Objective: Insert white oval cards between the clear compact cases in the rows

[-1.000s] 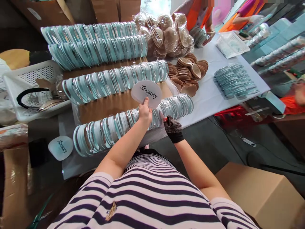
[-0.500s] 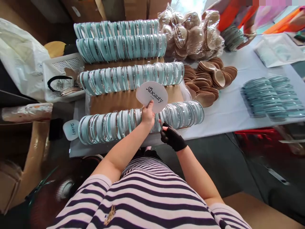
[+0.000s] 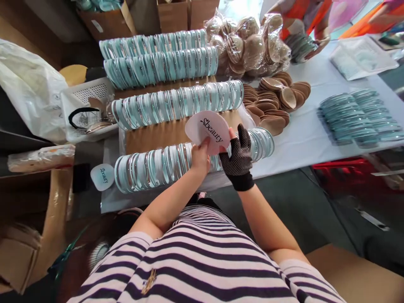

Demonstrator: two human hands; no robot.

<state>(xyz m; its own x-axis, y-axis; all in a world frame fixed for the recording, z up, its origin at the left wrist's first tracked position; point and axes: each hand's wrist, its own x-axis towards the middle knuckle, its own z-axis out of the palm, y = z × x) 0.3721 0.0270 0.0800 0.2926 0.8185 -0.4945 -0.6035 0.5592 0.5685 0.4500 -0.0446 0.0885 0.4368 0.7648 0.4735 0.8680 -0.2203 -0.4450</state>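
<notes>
A white rounded panel (image 3: 206, 126) printed with "beauty" lettering is held up over the nearest row. My left hand (image 3: 200, 158), bare, pinches its lower edge with the thumb on the printed face. At its right edge is my right hand (image 3: 238, 155), in a black fingerless glove with small dots; its thumb and a fingertip grip the panel there. Below the hands runs a row of pale teal rounded pieces with shiny rims (image 3: 151, 168), standing on edge. Another lettered panel (image 3: 102, 176) lies at that row's left end.
Further rows of teal pieces (image 3: 176, 103) stand behind on brown cardboard (image 3: 148, 136). To the right are brown oval pads (image 3: 271, 105), bagged pads (image 3: 249, 46) and teal stacks (image 3: 362, 118). A white basket (image 3: 90, 90) stands left. Another person's hands (image 3: 320, 40) hold a stack.
My right hand has risen from below the panel to its right edge and now grips it. The panel has shifted slightly right and tilted. The camera view has moved a little.
</notes>
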